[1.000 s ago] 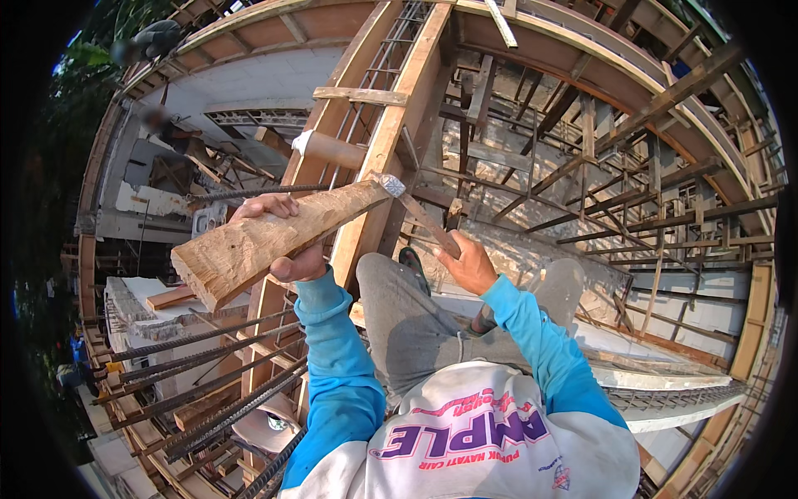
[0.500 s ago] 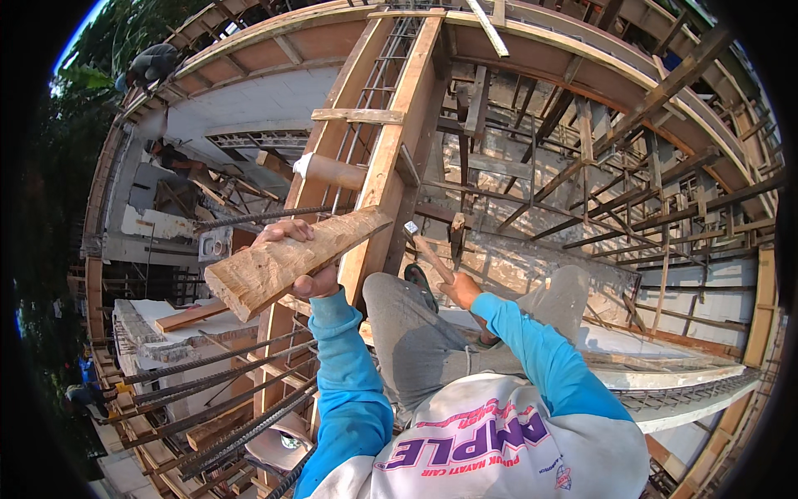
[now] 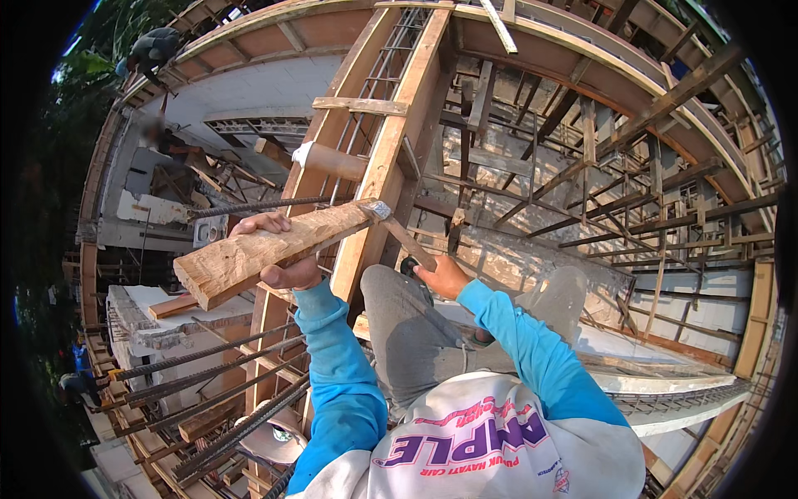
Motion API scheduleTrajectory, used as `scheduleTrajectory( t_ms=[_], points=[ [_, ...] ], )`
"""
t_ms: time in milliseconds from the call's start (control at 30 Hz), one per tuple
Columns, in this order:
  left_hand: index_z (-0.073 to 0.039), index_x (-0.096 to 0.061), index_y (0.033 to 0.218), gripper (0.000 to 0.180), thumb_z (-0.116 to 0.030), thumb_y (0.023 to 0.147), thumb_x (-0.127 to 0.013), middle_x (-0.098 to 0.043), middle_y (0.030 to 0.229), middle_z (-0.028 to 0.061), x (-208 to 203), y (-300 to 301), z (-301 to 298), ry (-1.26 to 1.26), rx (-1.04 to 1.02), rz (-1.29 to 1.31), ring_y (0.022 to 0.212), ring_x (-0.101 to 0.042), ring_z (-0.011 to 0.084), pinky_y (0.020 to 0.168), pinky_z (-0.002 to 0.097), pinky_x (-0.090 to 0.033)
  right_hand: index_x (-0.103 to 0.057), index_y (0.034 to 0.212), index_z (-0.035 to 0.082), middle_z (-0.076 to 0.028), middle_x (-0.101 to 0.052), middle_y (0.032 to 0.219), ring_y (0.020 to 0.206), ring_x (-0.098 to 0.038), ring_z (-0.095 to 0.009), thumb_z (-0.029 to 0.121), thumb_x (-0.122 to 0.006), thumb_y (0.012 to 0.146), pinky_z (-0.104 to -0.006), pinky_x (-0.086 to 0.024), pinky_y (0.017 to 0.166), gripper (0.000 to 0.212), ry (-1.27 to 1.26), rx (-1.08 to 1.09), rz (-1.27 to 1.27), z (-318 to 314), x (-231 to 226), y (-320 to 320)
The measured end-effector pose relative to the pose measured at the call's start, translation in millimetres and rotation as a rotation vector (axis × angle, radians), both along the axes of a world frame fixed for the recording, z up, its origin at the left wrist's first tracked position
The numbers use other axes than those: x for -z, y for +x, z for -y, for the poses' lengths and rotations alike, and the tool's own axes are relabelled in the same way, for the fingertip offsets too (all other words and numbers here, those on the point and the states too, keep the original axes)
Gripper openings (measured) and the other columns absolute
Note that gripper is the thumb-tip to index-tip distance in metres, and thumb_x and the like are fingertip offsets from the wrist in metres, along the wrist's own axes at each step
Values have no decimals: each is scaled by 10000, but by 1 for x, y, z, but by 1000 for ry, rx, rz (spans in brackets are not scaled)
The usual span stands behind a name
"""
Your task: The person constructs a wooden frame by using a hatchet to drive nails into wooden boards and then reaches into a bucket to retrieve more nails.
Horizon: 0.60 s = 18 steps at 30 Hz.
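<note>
My left hand (image 3: 294, 274) grips a thick, rough-hewn wood block (image 3: 262, 248) that tapers to its right end, the thumb below and the fingers over the far edge. My right hand (image 3: 445, 277) is wrapped round the wooden handle of a hammer (image 3: 405, 239). The hammer's pale metal head is at the narrow end of the block, apparently touching it. Beneath that end runs the plank side of a wooden beam form (image 3: 405, 108) with steel bars inside. A capped brown pipe piece (image 3: 334, 163) lies across the form, beyond the block.
Ribbed steel bars (image 3: 224, 360) jut out at lower left, above a pale hat (image 3: 274, 437). A wooden crosspiece (image 3: 360, 106) spans the form. To the right, timber props (image 3: 582, 166) stand over a deep drop. Another person (image 3: 154, 50) crouches at the far left edge.
My right hand has moved up and left, bringing the hammer head to the block's narrow end. The block has shifted slightly left in my left hand.
</note>
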<state>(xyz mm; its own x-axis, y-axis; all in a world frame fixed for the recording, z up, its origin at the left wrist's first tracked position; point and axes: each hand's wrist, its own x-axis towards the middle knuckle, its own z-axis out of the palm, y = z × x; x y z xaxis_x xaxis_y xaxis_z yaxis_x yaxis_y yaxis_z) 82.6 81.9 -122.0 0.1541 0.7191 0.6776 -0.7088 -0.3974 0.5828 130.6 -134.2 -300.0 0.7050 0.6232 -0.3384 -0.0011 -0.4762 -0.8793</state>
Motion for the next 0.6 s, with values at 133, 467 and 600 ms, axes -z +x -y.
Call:
scheduleTrajectory(
  t_ms=[133, 467, 600],
  points=[
    [-61, -426, 990, 741, -740, 713, -528, -411, 764, 57, -4, -10, -1, 70, -64, -77, 662, -448, 147, 599, 273, -415, -598, 868, -36, -201, -599, 656, 656, -623, -335, 273, -650, 828, -390, -471, 608, 317, 32, -97, 66, 2, -90, -5],
    [-57, -424, 987, 761, -757, 707, -524, -417, 759, 56, -3, -5, 6, 40, -12, -27, 668, -437, 153, 600, 270, -406, -631, 947, -12, -179, -634, 728, 726, -610, -322, 302, -591, 863, -405, -465, 692, 327, -88, -47, -120, 3, -16, -18],
    [-58, -431, 988, 757, -750, 701, -539, -428, 774, 59, -3, -11, -4, 42, -60, -49, 675, -447, 150, 606, 266, -408, -626, 924, -12, -191, -623, 751, 664, -601, -323, 314, -624, 836, -403, -454, 646, 338, 49, -111, 65, 4, -98, -7]
  ],
)
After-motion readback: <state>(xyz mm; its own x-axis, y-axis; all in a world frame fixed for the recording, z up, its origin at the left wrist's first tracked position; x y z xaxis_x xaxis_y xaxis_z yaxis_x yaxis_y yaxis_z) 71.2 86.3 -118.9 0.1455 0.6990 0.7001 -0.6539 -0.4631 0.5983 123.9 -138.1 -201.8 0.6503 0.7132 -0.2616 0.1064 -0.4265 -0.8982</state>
